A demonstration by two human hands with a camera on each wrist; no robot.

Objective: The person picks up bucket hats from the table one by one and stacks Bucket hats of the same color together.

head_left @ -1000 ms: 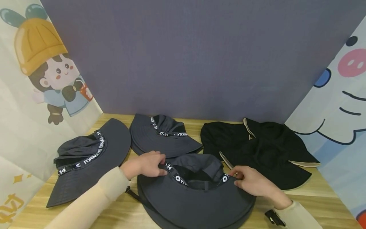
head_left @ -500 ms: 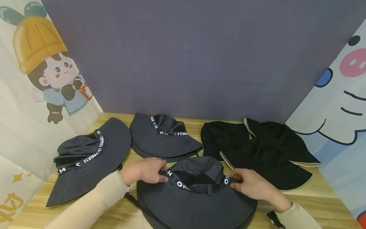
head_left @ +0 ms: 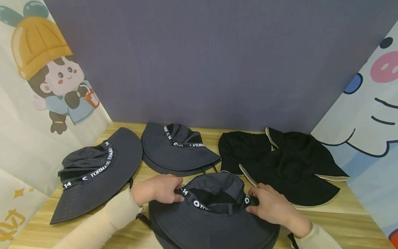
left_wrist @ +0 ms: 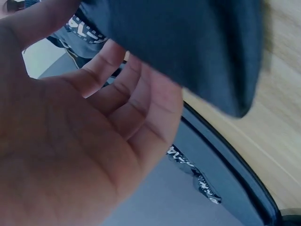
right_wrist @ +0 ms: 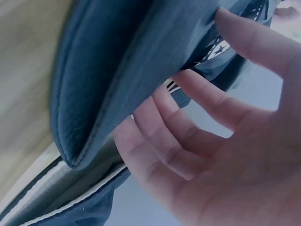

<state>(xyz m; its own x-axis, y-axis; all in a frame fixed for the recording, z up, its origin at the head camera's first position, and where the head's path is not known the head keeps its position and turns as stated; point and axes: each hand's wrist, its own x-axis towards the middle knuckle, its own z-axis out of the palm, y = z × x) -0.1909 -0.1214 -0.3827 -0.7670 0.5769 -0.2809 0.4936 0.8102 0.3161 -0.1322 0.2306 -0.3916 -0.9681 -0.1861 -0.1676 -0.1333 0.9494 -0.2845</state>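
Observation:
A dark grey bucket hat lies folded at the front of the table, its crown pointing away and its lettered inner band showing. My left hand pinches the hat's left side near the band. On the opposite side, my right hand pinches the fold between thumb and fingers. The left wrist view shows the brim over the left fingertips, which are partly hidden. Seen from the right wrist, the doubled brim covers the ends of the right fingers.
Another grey hat with white lettering lies left, beside my left forearm. Behind the front hat is a similar folded one. Black hats with beige edging overlap at the right. A grey panel stands behind the wooden table.
The front hat has slid slightly toward me, with both hands moving along. My right hand has shifted a little inward along the hat's edge. The other hats stay put.

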